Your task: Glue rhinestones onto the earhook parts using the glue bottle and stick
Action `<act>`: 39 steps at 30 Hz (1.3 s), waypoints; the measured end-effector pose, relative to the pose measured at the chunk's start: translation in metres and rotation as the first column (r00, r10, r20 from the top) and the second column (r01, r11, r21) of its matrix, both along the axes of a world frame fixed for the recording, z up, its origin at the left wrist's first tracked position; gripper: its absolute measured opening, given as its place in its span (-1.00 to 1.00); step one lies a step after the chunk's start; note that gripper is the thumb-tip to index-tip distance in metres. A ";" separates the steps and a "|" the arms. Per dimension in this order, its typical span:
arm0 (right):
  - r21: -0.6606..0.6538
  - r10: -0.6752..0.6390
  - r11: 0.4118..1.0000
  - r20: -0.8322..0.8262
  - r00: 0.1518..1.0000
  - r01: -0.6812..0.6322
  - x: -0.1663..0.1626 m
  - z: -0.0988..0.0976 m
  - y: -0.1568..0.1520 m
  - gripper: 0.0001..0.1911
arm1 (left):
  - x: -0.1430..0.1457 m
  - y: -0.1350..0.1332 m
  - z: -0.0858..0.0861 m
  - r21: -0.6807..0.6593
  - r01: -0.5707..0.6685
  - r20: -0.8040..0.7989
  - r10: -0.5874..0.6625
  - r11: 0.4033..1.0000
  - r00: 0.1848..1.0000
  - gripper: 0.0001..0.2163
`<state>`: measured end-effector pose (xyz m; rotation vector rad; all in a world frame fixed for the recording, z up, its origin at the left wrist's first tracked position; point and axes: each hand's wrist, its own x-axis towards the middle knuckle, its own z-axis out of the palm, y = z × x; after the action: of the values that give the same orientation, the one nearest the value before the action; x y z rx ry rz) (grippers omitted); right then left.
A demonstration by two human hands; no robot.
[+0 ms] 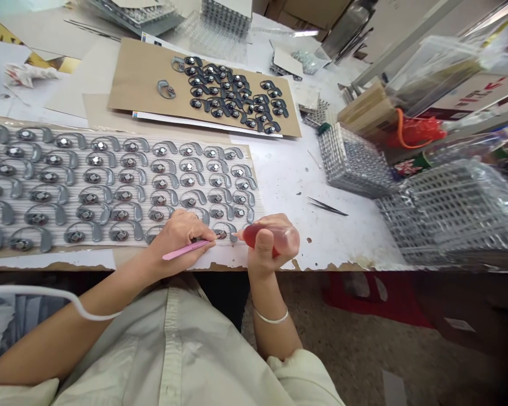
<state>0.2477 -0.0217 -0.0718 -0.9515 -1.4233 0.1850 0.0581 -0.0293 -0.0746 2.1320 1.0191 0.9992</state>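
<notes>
Rows of grey ear-hook pieces, each with a shiny round part, lie on a ribbed sheet [254, 163]. My left hand [182, 234] is closed around pink tweezers [186, 249], whose tip is by an ear-hook piece [222, 233] at the sheet's front right corner. In my right hand [262, 251] is a squeeze bottle [275, 237] with red contents, lying nearly level. Its nozzle points left at that same piece; whether it touches cannot be made out.
Behind the sheet, brown cardboard [139, 67] bears many dark ear-hook pieces [232, 96]. Black tweezers [328, 206] lie to the right. Stacked plastic-wrapped trays [452, 208] stand farther right, near a shelf with boxes. A white cable [46, 292] crosses my left forearm.
</notes>
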 end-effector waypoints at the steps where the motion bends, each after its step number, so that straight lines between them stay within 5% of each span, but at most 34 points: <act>1: -0.015 0.002 1.000 0.009 1.000 -0.002 0.000 -0.002 0.000 -0.81 | 0.000 0.000 -0.001 0.015 0.000 0.004 0.000 1.000 1.000 -0.92; 15: -0.023 0.006 1.000 0.032 0.999 -0.005 -0.002 -0.008 0.000 -0.85 | -0.001 0.000 -0.002 0.031 0.012 0.009 -0.012 0.999 1.000 -0.93; 19: 0.024 -0.055 0.998 -0.192 0.980 0.061 0.004 -0.004 0.005 -0.76 | -0.001 -0.001 -0.004 0.037 0.015 0.007 -0.015 0.999 1.000 -0.95; 22: -0.062 -0.113 0.993 -0.400 0.910 0.097 0.025 0.005 0.015 -0.74 | 0.000 -0.003 -0.002 0.087 0.015 0.060 -0.020 0.996 0.998 -0.96; 29: -0.447 -0.104 0.840 -0.690 0.716 -0.309 0.086 0.012 0.023 -0.54 | -0.012 -0.007 0.015 0.114 -0.045 0.036 0.042 0.992 0.998 -0.95; 33: -0.500 -0.059 0.763 -0.684 0.727 -0.410 0.090 0.005 0.020 -0.52 | -0.022 -0.003 0.023 0.219 -0.029 -0.019 0.034 0.975 0.999 -0.97; 39: -0.478 -0.022 0.754 -0.704 0.710 -0.451 0.081 0.004 0.020 -0.49 | -0.031 0.004 0.032 0.266 -0.041 -0.115 0.074 0.963 0.991 -0.96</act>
<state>0.3288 -0.0021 -0.0678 -1.0690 -0.7577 1.1575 0.0268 -0.0248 -0.0428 2.4190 1.0622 1.0937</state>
